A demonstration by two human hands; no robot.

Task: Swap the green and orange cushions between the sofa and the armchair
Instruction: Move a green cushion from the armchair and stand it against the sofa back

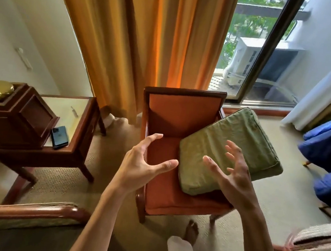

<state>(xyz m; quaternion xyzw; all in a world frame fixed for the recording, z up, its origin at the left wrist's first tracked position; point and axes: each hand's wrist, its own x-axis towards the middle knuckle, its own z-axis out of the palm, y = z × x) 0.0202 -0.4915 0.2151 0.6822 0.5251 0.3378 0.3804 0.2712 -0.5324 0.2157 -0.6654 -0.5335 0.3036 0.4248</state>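
One green cushion (229,151) on one armchair (182,115); two hands, left (144,160) and right (231,174), seemingly empty.

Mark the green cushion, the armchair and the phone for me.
green cushion (234,149): head view, middle of its top face.
armchair (182,115): head view, orange backrest panel.
phone (59,137): head view, middle of its dark back, on the side table.

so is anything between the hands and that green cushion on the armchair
Nothing visible. The green cushion lies tilted across the armchair's right side, and both the left hand and right hand hover open just before it with only air between.
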